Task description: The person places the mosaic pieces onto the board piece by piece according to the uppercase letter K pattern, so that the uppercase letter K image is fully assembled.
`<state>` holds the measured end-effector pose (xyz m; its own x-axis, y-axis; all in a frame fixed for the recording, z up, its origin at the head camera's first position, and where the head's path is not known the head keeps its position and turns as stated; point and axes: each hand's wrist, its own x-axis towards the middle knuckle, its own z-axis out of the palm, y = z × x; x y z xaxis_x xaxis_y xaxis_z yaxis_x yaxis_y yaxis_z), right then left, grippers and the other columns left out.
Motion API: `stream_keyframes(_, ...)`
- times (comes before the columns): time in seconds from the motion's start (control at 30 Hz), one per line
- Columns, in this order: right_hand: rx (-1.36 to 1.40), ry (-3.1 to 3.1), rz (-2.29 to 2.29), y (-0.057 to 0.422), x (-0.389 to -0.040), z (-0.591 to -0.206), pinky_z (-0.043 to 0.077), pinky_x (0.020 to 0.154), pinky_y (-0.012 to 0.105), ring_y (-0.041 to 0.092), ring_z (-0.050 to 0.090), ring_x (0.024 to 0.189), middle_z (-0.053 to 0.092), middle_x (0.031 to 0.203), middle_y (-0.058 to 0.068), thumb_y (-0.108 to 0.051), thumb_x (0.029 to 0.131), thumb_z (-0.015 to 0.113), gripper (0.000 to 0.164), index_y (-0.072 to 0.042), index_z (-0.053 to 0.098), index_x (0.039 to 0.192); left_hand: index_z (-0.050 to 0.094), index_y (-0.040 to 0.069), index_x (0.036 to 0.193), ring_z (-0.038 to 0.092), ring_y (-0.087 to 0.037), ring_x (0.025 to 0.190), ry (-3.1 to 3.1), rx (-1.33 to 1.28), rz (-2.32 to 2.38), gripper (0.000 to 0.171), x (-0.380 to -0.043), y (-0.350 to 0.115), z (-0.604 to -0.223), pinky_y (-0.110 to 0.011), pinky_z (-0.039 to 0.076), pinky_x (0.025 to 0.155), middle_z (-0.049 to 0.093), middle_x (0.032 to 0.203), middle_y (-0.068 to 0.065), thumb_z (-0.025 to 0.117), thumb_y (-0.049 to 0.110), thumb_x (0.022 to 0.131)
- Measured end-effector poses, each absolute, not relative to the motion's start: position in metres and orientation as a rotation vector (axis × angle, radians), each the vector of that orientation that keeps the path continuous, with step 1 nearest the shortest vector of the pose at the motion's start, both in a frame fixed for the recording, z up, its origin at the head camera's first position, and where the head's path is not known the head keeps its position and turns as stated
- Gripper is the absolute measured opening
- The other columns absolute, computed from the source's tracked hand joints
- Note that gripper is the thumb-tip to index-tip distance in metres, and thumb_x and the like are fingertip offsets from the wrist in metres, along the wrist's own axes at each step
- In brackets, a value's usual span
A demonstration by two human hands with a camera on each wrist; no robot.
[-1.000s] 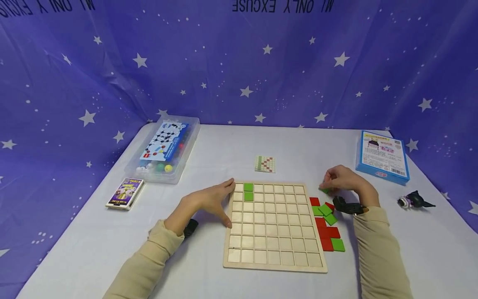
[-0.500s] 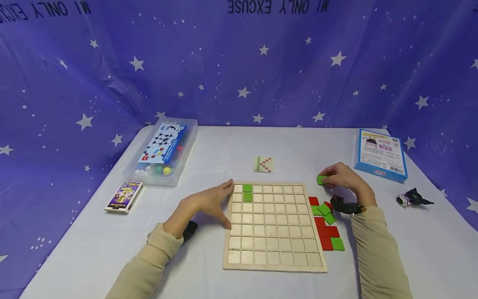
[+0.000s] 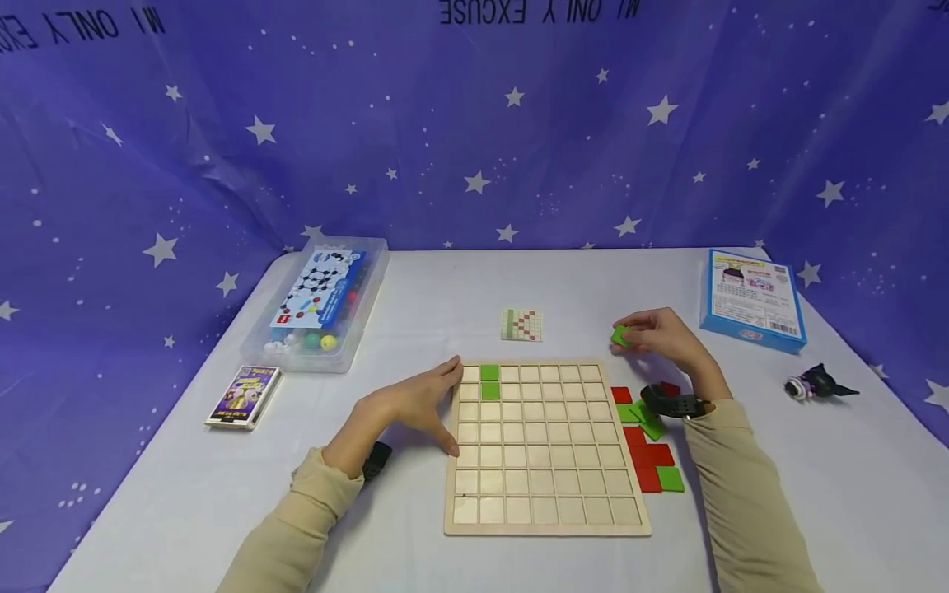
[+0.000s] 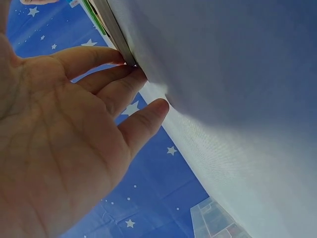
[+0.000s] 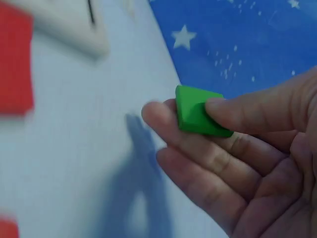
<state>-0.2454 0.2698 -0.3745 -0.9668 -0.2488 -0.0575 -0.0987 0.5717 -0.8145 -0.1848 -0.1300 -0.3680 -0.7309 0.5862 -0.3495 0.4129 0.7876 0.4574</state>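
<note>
My right hand (image 3: 667, 339) pinches a green square tile (image 5: 193, 111) between thumb and fingers, off the board's far right corner. With fingers extended, my left hand (image 3: 411, 401) touches the left edge of a wooden grid board (image 3: 549, 529); the left wrist view shows fingertips at the board's side (image 4: 116, 34). Two green tiles (image 3: 490, 382) sit in the grid's second column, in the top two rows. Along the board's right side lie several loose red tiles (image 3: 647, 455) and green tiles (image 3: 670, 479), some overlapping. My right wrist partly covers that pile.
Beyond the board lies a small pattern card (image 3: 521, 324). A clear plastic case (image 3: 315, 284) of coloured balls and a purple card box (image 3: 245, 397) are at left. At right are a blue box (image 3: 752, 301) and a small black figure (image 3: 819, 382). A starry purple cloth (image 3: 474, 132) hangs behind.
My right hand has lifted the green tile from the table and moved it left and farther away, toward the board's far right corner. The left hand has stayed at the board's edge.
</note>
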Motion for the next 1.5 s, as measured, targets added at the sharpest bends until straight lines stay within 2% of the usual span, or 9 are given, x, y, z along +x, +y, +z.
stream_keyframes(0.07, -0.315, 2.558, -1.457, 0.265, -0.246, -0.373, 0.055, 0.075, 0.019, 0.004, 0.067, 0.083, 0.061, 0.12, 0.033, -0.01, 0.095, 0.056, 0.04, 0.016, 0.054, 0.125, 0.008, 0.001, 0.154, 0.006, -0.029, 0.15, 2.495, 0.75, 0.495, 0.127, -0.185, -0.13, -0.368, -0.044, 0.019, 0.12, -0.001, 0.162, -0.015, 0.087, 0.044, 0.065)
stream_keyframes(0.37, -0.333, 2.331, -1.7, 0.222, -0.248, -0.366, 0.059, 0.076, 0.032, 0.017, 0.073, 0.085, 0.07, 0.112, 0.021, -0.014, 0.092, 0.063, 0.044, 0.014, 0.056, 0.125, 0.01, 0.001, 0.154, 0.008, -0.03, 0.15, 2.502, 0.727, 0.547, 0.126, -0.185, -0.131, -0.37, -0.046, 0.02, 0.119, 0.001, 0.162, -0.015, 0.089, 0.042, 0.063)
stream_keyframes(0.53, -0.332, 2.287, -1.651, 0.19, -0.242, -0.363, 0.058, 0.076, 0.043, 0.023, 0.074, 0.08, 0.074, 0.094, 0.014, -0.015, 0.087, 0.069, 0.039, 0.013, 0.064, 0.113, 0.011, 0.001, 0.153, 0.007, -0.03, 0.15, 2.495, 0.717, 0.561, 0.127, -0.185, -0.13, -0.372, -0.046, 0.019, 0.12, 0.001, 0.162, -0.015, 0.09, 0.04, 0.062)
stream_keyframes(0.63, -0.327, 2.292, -1.579, 0.172, -0.235, -0.364, 0.058, 0.075, 0.046, 0.026, 0.073, 0.076, 0.074, 0.085, 0.011, -0.015, 0.085, 0.073, 0.032, 0.01, 0.069, 0.104, 0.011, 0.001, 0.153, 0.007, -0.029, 0.15, 2.499, 0.714, 0.556, 0.127, -0.182, -0.131, -0.377, -0.045, 0.02, 0.12, 0.001, 0.162, -0.014, 0.09, 0.041, 0.062)
stream_keyframes(0.87, -0.444, 2.314, -1.418, 0.134, -0.221, -0.364, 0.059, 0.069, 0.042, 0.026, 0.071, 0.069, 0.073, 0.072, 0.009, -0.014, 0.083, 0.074, 0.023, 0.006, 0.074, 0.093, 0.009, 0.001, 0.154, 0.008, -0.03, 0.15, 2.492, 0.74, 0.54, 0.127, -0.186, -0.131, -0.377, -0.045, 0.02, 0.12, 0.0, 0.163, -0.014, 0.088, 0.044, 0.064)
stream_keyframes(1.07, -0.507, 2.214, -1.368, 0.108, -0.217, -0.37, 0.06, 0.067, 0.037, 0.022, 0.072, 0.066, 0.073, 0.074, 0.014, -0.006, 0.085, 0.069, 0.019, 0.008, 0.07, 0.097, 0.01, 0.001, 0.154, 0.007, -0.029, 0.15, 2.487, 0.721, 0.548, 0.126, -0.189, -0.13, -0.368, -0.045, 0.018, 0.12, 0.0, 0.163, -0.013, 0.088, 0.043, 0.064)
stream_keyframes(1.17, -0.53, 2.214, -1.336, 0.1, -0.216, -0.375, 0.059, 0.064, 0.035, 0.019, 0.071, 0.062, 0.072, 0.073, 0.013, -0.004, 0.085, 0.069, 0.015, 0.008, 0.07, 0.094, 0.009, 0.0, 0.154, 0.006, -0.029, 0.15, 2.484, 0.722, 0.539, 0.126, -0.19, -0.13, -0.366, -0.045, 0.018, 0.12, -0.001, 0.163, -0.013, 0.088, 0.043, 0.065)
stream_keyframes(1.37, -0.571, 2.398, -1.163, 0.092, -0.209, -0.375, 0.054, 0.055, 0.027, 0.013, 0.065, 0.054, 0.071, 0.067, 0.007, -0.009, 0.081, 0.074, 0.006, -0.003, 0.074, 0.081, 0.009, 0.001, 0.154, 0.006, -0.029, 0.15, 2.483, 0.719, 0.534, 0.126, -0.191, -0.131, -0.366, -0.046, 0.017, 0.12, -0.001, 0.163, -0.013, 0.088, 0.043, 0.065)
stream_keyframes(1.5, -0.612, 2.473, -1.048, 0.088, -0.203, -0.375, 0.048, 0.054, 0.022, 0.01, 0.059, 0.05, 0.068, 0.063, 0.004, -0.01, 0.08, 0.075, 0.004, -0.006, 0.075, 0.078, 0.009, 0.001, 0.154, 0.006, -0.029, 0.15, 2.476, 0.722, 0.529, 0.126, -0.19, -0.131, -0.366, -0.046, 0.017, 0.12, -0.001, 0.163, -0.013, 0.088, 0.043, 0.065)
